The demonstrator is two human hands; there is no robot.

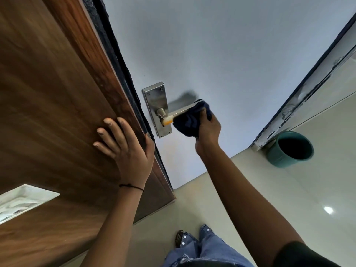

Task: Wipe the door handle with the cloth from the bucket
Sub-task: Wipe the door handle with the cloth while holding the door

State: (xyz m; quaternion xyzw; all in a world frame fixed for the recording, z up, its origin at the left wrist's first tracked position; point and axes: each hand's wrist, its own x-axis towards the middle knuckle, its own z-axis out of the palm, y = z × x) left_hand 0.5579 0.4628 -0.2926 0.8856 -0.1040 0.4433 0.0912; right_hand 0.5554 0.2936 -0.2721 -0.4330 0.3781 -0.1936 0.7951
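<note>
A steel lever door handle (176,113) on a steel backplate (154,99) is fixed to the pale grey door (221,54). My right hand (209,130) is shut on a dark blue cloth (189,123), which is wrapped over the outer end of the lever. The inner part of the lever, by the pivot, shows bare with an orange glint. My left hand (125,149) lies flat with fingers spread on the brown wooden panel (48,93), thumb at the panel's dark edge. The teal bucket (290,149) stands on the floor at the right.
The dark door frame edge (119,60) runs between the wooden panel and the grey door. A second frame (308,89) with chipped paint rises on the right behind the bucket. The floor (289,199) is glossy cream tile. My jeans and a sandalled foot (180,237) show below.
</note>
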